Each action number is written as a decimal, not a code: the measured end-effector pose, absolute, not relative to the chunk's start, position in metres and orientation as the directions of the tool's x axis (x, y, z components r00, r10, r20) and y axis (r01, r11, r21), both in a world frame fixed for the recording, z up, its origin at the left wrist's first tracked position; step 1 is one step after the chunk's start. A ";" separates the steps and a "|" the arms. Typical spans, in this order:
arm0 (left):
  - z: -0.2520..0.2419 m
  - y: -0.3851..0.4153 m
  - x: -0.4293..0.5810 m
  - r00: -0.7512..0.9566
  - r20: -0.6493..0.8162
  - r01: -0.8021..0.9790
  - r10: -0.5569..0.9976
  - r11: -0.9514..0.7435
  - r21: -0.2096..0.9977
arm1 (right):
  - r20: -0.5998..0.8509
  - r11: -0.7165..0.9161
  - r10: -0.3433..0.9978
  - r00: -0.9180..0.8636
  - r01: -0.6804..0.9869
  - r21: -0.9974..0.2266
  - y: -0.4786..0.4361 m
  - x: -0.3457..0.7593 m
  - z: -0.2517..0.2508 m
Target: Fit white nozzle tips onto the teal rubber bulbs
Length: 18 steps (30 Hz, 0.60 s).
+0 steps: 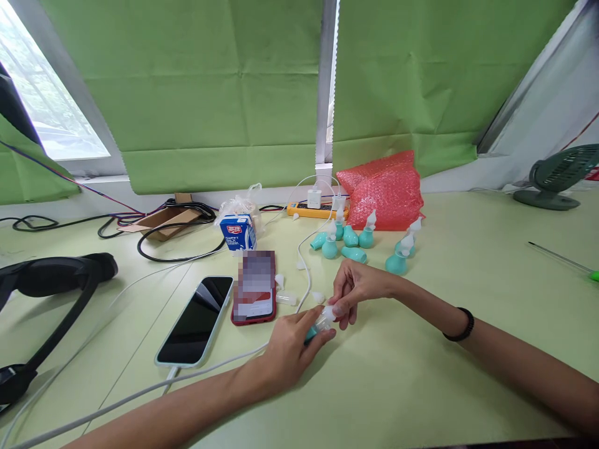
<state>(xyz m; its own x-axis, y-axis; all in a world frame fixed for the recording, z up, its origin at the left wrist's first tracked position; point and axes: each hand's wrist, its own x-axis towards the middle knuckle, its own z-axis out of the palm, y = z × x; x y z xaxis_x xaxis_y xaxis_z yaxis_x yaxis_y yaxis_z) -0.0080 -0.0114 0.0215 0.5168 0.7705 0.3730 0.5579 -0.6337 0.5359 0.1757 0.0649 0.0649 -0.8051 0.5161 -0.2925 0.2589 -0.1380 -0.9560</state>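
Observation:
My left hand (292,346) is wrapped round a nasal aspirator (324,319), its teal bulb mostly hidden in the palm and its clear barrel poking out. At the barrel's end, the fingers of my right hand (350,296) pinch the white tip (330,312). Just beyond my hands lie a loose white tip (318,297) and a clear tube (286,299); another white tip (279,280) rests beside the red-cased phone. Farther back stand several teal aspirators (329,248) with tips on, and bare teal bulbs (354,254) lie among them.
A pale-cased phone (195,321) and a red-cased phone (255,290) lie left, with a white cable (224,362) across the table. Behind are a blue milk carton (238,232), an orange power strip (304,211) and a red bubble-wrap bag (386,193). A screwdriver (561,257) lies right.

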 end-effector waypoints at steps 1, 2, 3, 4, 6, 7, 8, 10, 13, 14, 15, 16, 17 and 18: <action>0.022 -0.012 -0.008 0.522 0.377 0.558 0.765 -0.641 0.528 | -0.297 -0.135 0.513 -0.806 0.266 -0.954 0.065 0.176 0.065; 0.022 -0.012 -0.008 0.525 0.378 0.558 0.762 -0.644 0.523 | -0.301 -0.131 0.509 -0.807 0.273 -0.953 0.065 0.176 0.066; 0.022 -0.012 -0.008 0.529 0.377 0.560 0.761 -0.646 0.519 | -0.305 -0.126 0.504 -0.808 0.280 -0.952 0.065 0.175 0.066; 0.022 -0.012 -0.007 0.530 0.375 0.563 0.760 -0.647 0.515 | -0.310 -0.124 0.501 -0.808 0.287 -0.950 0.065 0.175 0.067; 0.021 -0.012 -0.007 0.532 0.369 0.568 0.762 -0.645 0.511 | -0.314 -0.120 0.506 -0.804 0.295 -0.948 0.065 0.175 0.068; 0.021 -0.012 -0.007 0.535 0.364 0.568 0.762 -0.644 0.513 | -0.313 -0.119 0.510 -0.801 0.295 -0.948 0.065 0.175 0.068; 0.021 -0.012 -0.007 0.536 0.359 0.566 0.764 -0.641 0.518 | -0.310 -0.117 0.515 -0.799 0.293 -0.949 0.065 0.175 0.067; 0.021 -0.012 -0.007 0.528 0.352 0.558 0.773 -0.628 0.543 | -0.294 -0.110 0.530 -0.796 0.279 -0.954 0.064 0.175 0.067; 0.023 -0.010 -0.007 0.473 0.341 0.532 0.812 -0.572 0.624 | -0.218 -0.052 0.588 -0.779 0.232 -0.971 0.061 0.173 0.065; 0.024 -0.009 -0.007 0.447 0.334 0.522 0.830 -0.546 0.656 | -0.173 -0.013 0.618 -0.767 0.209 -0.978 0.060 0.172 0.065; 0.025 -0.009 -0.007 0.423 0.327 0.510 0.845 -0.520 0.685 | -0.123 0.028 0.645 -0.754 0.185 -0.982 0.059 0.170 0.064; 0.026 -0.008 -0.007 0.405 0.320 0.496 0.856 -0.500 0.710 | -0.077 0.068 0.666 -0.742 0.162 -0.984 0.057 0.169 0.064; 0.027 -0.008 -0.008 0.395 0.316 0.479 0.863 -0.487 0.731 | -0.035 0.107 0.678 -0.734 0.146 -0.984 0.056 0.167 0.065; 0.027 -0.008 -0.009 0.394 0.312 0.460 0.865 -0.479 0.748 | 0.000 0.146 0.684 -0.729 0.137 -0.980 0.055 0.167 0.066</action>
